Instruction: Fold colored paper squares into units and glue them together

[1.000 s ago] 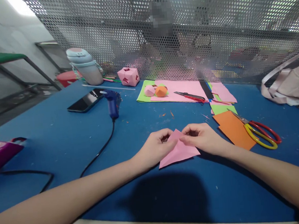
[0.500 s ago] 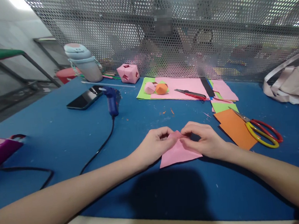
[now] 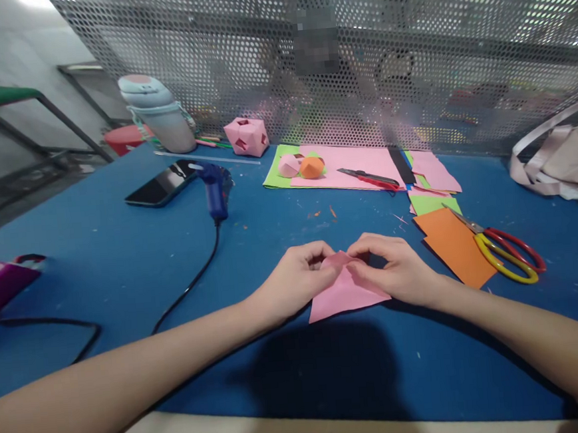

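Note:
A square of pink paper (image 3: 348,295) is held between both hands just above the blue table, its far part bent up and its near edge hanging loose. My left hand (image 3: 301,275) pinches its left side between thumb and curled fingers. On the opposite side my right hand (image 3: 393,265) grips the paper the same way, thumb on top. The fingertips of both hands sit close together at the far corner, and they partly hide the fold there. To the right of my right hand lie orange paper pieces (image 3: 454,250) with scissors (image 3: 506,249) resting on them.
Beyond my hands, a box cutter (image 3: 370,178) and two small folded paper shapes (image 3: 301,167) lie on coloured sheets. At left are a blue glue gun (image 3: 214,192) with its cord, a phone (image 3: 161,184) and a bottle (image 3: 161,116). A perforated metal screen (image 3: 266,58) closes the back.
My thumbs have shifted slightly on the folded far corner of the pink paper. The camera view has tilted a little; the other things lie where they were.

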A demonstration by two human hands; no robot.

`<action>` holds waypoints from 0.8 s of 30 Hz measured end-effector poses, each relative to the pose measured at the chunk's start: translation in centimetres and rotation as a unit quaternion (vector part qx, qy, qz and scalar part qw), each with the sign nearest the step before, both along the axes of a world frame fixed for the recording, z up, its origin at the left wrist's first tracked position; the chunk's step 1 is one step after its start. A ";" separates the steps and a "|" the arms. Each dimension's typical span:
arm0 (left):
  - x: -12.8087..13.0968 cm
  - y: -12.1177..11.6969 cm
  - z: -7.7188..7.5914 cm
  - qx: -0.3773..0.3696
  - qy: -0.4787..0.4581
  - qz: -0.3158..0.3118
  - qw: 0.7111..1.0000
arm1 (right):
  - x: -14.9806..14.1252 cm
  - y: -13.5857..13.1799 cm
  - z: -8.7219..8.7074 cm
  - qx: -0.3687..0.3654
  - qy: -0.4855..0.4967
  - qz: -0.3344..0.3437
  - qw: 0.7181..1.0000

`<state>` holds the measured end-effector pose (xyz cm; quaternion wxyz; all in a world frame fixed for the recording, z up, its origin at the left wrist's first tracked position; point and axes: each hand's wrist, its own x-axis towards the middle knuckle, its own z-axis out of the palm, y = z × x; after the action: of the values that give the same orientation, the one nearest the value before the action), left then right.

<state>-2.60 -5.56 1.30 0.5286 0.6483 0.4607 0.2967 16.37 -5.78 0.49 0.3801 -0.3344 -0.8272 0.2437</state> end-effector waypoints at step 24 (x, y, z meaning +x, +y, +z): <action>-0.6 0.6 -0.9 -0.069 -0.085 -0.008 0.994 | 1.0 0.5 -0.7 0.088 -0.053 0.058 0.993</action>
<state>-3.15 -5.00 0.38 0.6118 0.5860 0.4285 0.3142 17.37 -5.31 -0.18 0.3492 -0.2632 -0.8825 0.1732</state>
